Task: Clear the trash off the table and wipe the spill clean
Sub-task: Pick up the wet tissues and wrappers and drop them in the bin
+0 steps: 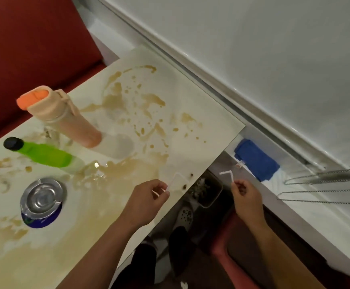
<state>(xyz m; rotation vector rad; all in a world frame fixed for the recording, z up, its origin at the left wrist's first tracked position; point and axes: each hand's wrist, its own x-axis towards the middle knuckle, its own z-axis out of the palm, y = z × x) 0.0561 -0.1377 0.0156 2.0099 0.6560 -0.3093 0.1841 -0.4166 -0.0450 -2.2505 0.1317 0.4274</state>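
Head view looks down on a pale glossy rectangular table (190,113) set against a white wall (274,59), with a dark red upholstered seat (23,49) behind it. Brown liquid spill (128,101) covers much of the tabletop in smears, drops and a wet pool near the front edge. Standing on the table is a tall peach plastic water bottle with an orange cap (65,117). Just beside it, a green plastic bottle with a black cap (42,153) leans toward the camera's left. Near the left front sits a clear glass ashtray (41,198), resting on a round blue disc (42,220).

Off the table's right end, a folded blue cloth (257,159) lies on a white ledge, and below the edge a small dark bin with trash in it (207,190) stands on the floor. Thin metal wire hangers (326,184) lie at the far right.

Over the table's front corner, the left hand (147,203) has its fingers curled, pinching a clear plastic straw wrapper (175,181) that rises from its fingertips. Beyond the table edge, above the bin area, the right hand (247,197) pinches the lower end of a white bent drinking straw (228,175) between thumb and fingers. Two small dark crumbs (187,181) sit near the table's edge.
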